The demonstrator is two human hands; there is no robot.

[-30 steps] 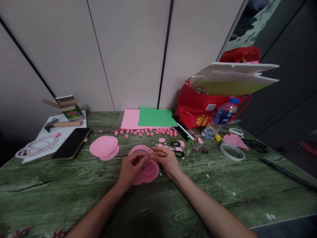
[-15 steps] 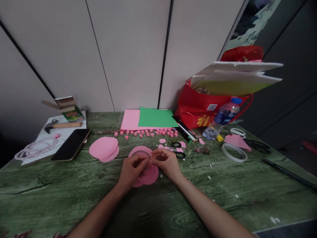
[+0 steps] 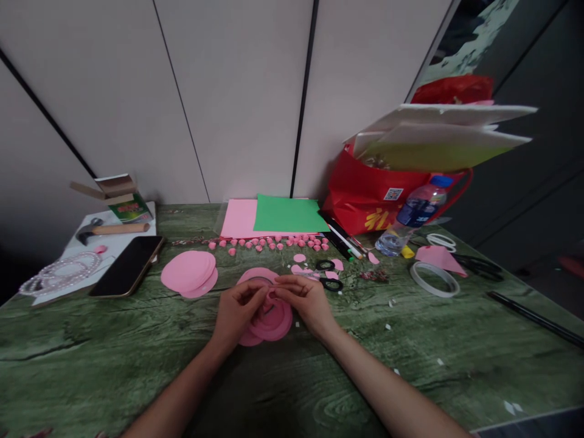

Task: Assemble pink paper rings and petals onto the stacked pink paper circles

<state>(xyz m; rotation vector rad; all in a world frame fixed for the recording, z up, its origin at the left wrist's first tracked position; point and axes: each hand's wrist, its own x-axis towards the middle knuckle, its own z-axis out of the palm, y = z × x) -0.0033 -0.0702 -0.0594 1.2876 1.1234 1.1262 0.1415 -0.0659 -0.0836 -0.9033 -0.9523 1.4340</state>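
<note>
My left hand point(image 3: 241, 306) and my right hand point(image 3: 309, 300) meet over a pile of pink paper circles point(image 3: 278, 328), with thumbs and fingertips pinched together. Between them is a small curled piece of pink paper point(image 3: 271, 292), partly hidden by the fingers. A dark ring-shaped line shows on the pile under my hands, mostly covered. Just beyond my right hand lie scissors point(image 3: 332, 284) with black handles, amid pink scraps. Behind my hands runs a row of small rolled pink paper roses point(image 3: 280, 246).
Left are stacked pink circles point(image 3: 188, 274), a phone point(image 3: 126, 267), a hammer point(image 3: 119, 229), a bead string point(image 3: 61, 274) and an opened box point(image 3: 130, 207). Green paper point(image 3: 289, 214) lies at the back. Right are a red bag point(image 3: 353, 198), a bottle point(image 3: 413, 213) and a tape roll point(image 3: 433, 281).
The fingers of both hands have shifted slightly around the pink paper, and more of its curled edge shows. The whole view has moved a little; the things on the table stay put.
</note>
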